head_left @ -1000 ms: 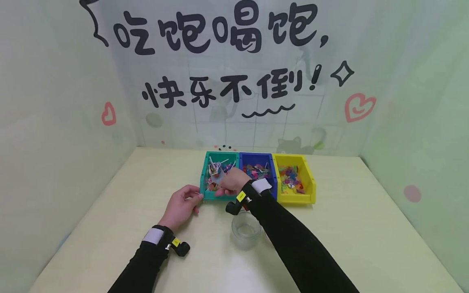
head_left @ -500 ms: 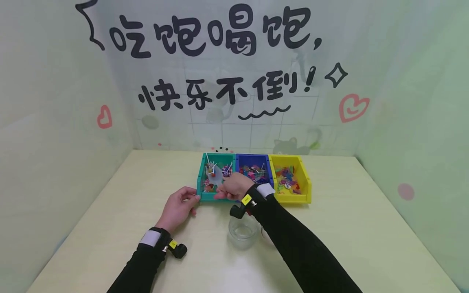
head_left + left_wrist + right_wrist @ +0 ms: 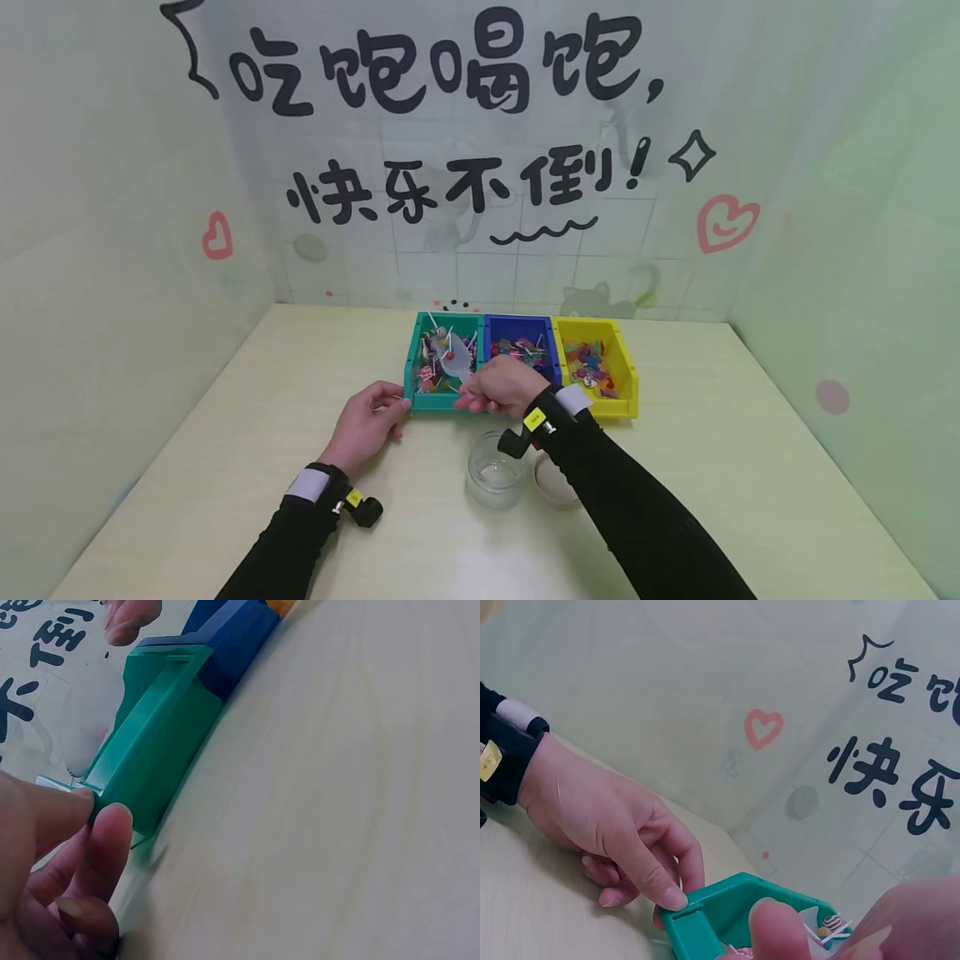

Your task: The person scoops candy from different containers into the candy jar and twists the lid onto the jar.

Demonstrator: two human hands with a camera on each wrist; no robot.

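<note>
In the head view my left hand [image 3: 366,425] pinches the front left corner of a green bin [image 3: 438,402] between thumb and fingers. Small lollipops [image 3: 429,379] with white sticks lie inside that bin. My right hand [image 3: 504,385] grips a translucent white scoop [image 3: 454,360] just above them; its handle is mostly hidden by the fingers. A few lollipops [image 3: 831,924] rest in the scoop's bowl, as the right wrist view shows. The left wrist view has my left fingers [image 3: 112,825] on the corner of the green bin [image 3: 154,742].
To the right adjoin a blue bin [image 3: 517,319] and a yellow bin [image 3: 607,408], both with small colourful pieces. A clear glass jar [image 3: 497,473] stands in front of the bins, beside a round lid [image 3: 553,482] partly under my right forearm. A printed wall [image 3: 337,275] rises behind.
My right hand has shifted right and slightly towards me, bringing the scoop with lollipops more into view. More of the lid shows. The left hand keeps its place on the bin corner.
</note>
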